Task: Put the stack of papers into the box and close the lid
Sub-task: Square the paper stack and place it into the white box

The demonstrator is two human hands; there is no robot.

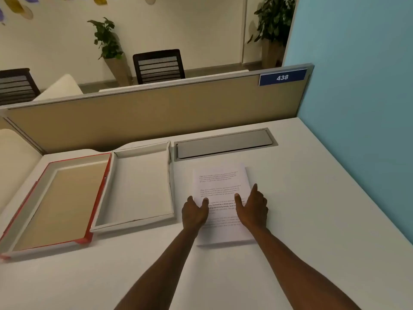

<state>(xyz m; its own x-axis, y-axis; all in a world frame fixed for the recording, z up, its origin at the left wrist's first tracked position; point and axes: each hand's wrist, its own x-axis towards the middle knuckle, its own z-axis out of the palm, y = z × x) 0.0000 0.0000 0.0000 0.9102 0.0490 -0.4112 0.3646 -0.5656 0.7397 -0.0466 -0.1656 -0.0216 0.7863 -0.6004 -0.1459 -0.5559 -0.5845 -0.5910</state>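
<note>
Head view: left hand (194, 212) and right hand (253, 206) flank papers (221, 182).

head cam | looks forward-down | close over desk (312, 220)

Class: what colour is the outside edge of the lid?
Red, on the lid, seen in the head view.

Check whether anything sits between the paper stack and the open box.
Nothing visible does. The paper stack lies just right of the open box, whose white tray is empty. Only the box's low right wall separates them. The lid lies open on the box's far left side.
</note>
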